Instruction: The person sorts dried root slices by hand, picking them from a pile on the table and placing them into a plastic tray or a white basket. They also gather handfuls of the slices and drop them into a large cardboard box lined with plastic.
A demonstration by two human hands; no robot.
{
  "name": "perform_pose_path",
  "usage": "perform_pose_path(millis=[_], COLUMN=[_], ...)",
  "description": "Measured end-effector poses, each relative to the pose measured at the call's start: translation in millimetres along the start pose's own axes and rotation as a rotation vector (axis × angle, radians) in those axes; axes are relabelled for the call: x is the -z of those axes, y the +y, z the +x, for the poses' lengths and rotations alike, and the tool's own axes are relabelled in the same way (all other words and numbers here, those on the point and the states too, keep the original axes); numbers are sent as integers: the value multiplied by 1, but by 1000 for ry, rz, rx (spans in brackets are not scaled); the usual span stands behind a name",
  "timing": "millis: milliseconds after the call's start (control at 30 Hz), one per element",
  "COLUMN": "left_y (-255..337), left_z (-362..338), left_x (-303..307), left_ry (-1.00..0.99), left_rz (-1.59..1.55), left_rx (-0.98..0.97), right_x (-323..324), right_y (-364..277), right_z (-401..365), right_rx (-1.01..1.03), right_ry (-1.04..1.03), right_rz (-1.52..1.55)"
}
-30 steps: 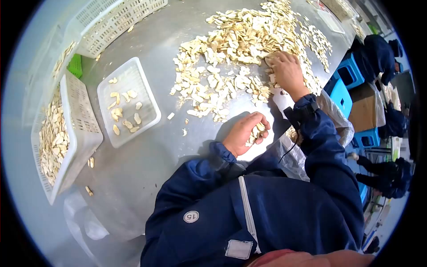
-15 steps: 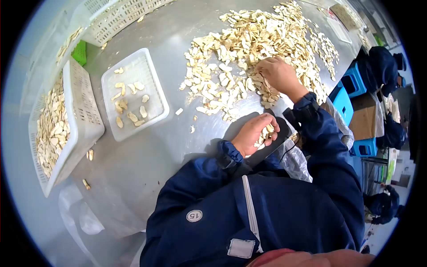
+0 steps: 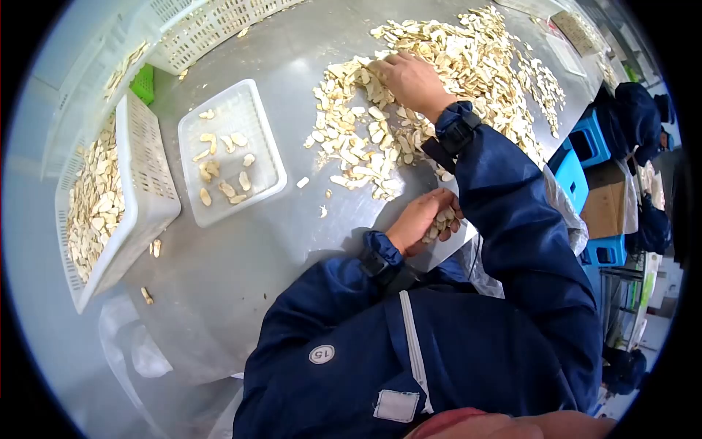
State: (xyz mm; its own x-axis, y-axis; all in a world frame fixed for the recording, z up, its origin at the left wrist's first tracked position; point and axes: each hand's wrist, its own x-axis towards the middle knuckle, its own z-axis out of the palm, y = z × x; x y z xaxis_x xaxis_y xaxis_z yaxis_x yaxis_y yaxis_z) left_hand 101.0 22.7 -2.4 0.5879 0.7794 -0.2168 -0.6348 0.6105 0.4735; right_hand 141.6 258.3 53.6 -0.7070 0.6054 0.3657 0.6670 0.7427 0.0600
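A wide heap of pale dried slices (image 3: 468,62) is spread over the metal table. My right hand (image 3: 413,82) reaches across its left part, palm down and fingers stretched onto the slices; the fingertips are partly hidden. Close to my body, my left hand (image 3: 418,225) is curled around a small bunch of slices (image 3: 442,222), which shows between thumb and fingers. Left of the heap, a shallow white tray (image 3: 276,170) holds several scattered slices.
A white perforated basket (image 3: 150,157) full of slices stands tilted at the left. Another basket (image 3: 219,33) is behind it, near a green object (image 3: 143,84). Blue stools (image 3: 569,175), a cardboard box (image 3: 603,197) and a person (image 3: 635,117) are at the right.
My right hand has moved up and left over the heap, away from my left hand. My left hand still holds its bunch of slices; the view has shifted slightly.
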Motion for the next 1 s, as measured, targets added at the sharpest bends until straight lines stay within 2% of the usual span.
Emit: perform_pose_path(millis=[33, 67, 167, 300, 367, 467, 600, 700, 733, 800, 867, 967, 1000], left_y=[1, 2, 2, -1, 0, 1, 3, 4, 4, 3, 3, 1, 2], left_z=[-1, -2, -2, -2, -3, -4, -6, -6, -6, -6, -6, -5, -5], left_x=[-1, -1, 0, -1, -1, -3, -5, -7, -7, -7, -7, -5, -5], left_ry=[-4, -8, -35, -62, -73, -48, -31, -20, -21, -19, -14, -26, -23], left_rz=[0, -6, -11, -89, -53, -33, -31, -41, -42, -42, -35, -36, -36], left_rx=[-8, -17, -36, -24, -40, -30, -15, -11, -11, -11, -14, -23, -19], right_x=[-1, 3, 44, 76, 78, 82, 95, 86, 88, 84, 84, 88, 80], right_y=[-1, 0, -3, -1, 4, 20, 26, 35, 32, 37, 35, 14, 9], right_z=[1, -8, -45, -114, -142, -165, -178, -189, -190, -187, -184, -170, -167], right_rx=[-39, -16, -43, -144, -230, -484, -669, -628, -668, -417, -295, -472, -503], right_ry=[-109, -18, 67, -59, -68, -110, -136, -61, -69, 178, 265, -105, -118], right_rz=[12, 29, 116, 259, 257, 417, 437, 290, 204, -141, -275, 49, 135])
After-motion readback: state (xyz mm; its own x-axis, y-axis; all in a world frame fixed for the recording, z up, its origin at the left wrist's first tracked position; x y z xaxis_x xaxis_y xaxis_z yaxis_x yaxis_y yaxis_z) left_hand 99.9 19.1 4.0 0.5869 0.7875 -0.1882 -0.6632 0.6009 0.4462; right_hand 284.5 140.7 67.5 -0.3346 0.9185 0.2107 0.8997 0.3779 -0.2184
